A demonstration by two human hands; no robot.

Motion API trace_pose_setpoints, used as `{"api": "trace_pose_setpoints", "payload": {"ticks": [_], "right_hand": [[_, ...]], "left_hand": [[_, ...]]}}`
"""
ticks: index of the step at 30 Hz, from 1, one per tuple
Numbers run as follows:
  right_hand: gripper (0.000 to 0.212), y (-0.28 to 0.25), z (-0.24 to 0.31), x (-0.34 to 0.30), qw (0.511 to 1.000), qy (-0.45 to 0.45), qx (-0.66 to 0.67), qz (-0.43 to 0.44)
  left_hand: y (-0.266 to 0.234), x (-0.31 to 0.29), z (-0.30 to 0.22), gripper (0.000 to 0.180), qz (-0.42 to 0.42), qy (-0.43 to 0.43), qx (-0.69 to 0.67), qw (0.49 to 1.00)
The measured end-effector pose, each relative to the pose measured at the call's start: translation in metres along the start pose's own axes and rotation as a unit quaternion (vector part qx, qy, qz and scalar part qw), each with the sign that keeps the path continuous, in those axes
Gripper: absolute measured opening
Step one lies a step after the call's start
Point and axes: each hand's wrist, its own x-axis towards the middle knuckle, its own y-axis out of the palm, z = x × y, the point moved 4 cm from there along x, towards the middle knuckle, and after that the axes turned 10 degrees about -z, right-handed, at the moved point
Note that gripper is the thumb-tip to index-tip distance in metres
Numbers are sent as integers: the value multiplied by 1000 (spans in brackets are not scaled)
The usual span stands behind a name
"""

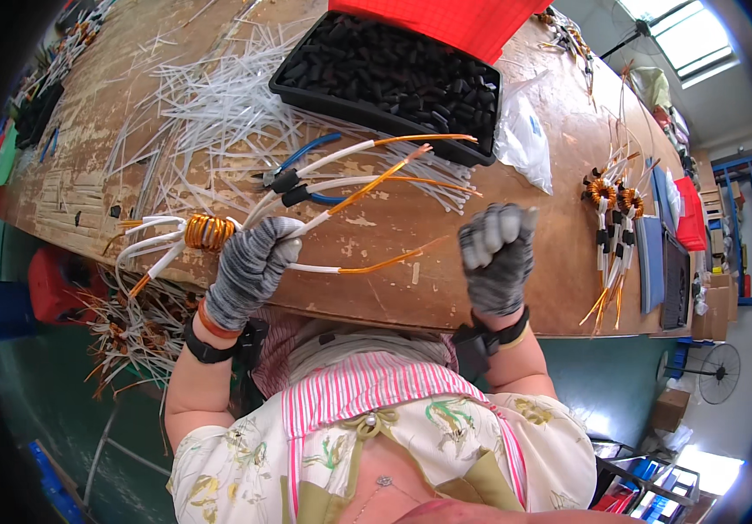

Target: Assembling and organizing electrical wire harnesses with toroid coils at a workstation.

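Note:
My left hand [258, 266], in a grey knit glove, is closed round the white-sleeved leads of a copper wire coil [208, 232]. The coil sits just left of the fist. Its leads fan out to the right with bare copper-coloured ends [393, 175], and two of them carry short black sleeves [287, 182]. Cutting pliers with blue handles [310, 150] lie behind these leads, partly covered. My right hand [496, 258], gloved too, is raised over the table edge with its fingers curled in. Whatever it may hold is hidden.
A black tray [384, 122] full of short black tubes stands at the back, a red sheet [446, 22] behind it. White cable ties [219, 96] are strewn to its left, a plastic bag [524, 140] to its right. Finished-looking coils [616, 201] lie farther right. More coils [144, 336] hang below the table's left edge.

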Motion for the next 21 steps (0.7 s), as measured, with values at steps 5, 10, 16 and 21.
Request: {"api": "trace_pose_setpoints", "payload": {"ticks": [5, 10, 16, 21], "right_hand": [[40, -3, -25, -12, 938, 103, -316, -99], [50, 43, -52, -2, 969, 105, -197, 110], [25, 47, -46, 1, 944, 52, -325, 17], [24, 36, -32, 1, 966, 20, -255, -23]], "left_hand": [[-4, -3, 8, 20, 1, 2, -33, 999], [-3, 1, 2, 20, 69, 13, -23, 997], [-4, -2, 1, 20, 81, -29, 3, 996], [-5, 0, 0, 20, 72, -8, -17, 997]]}}
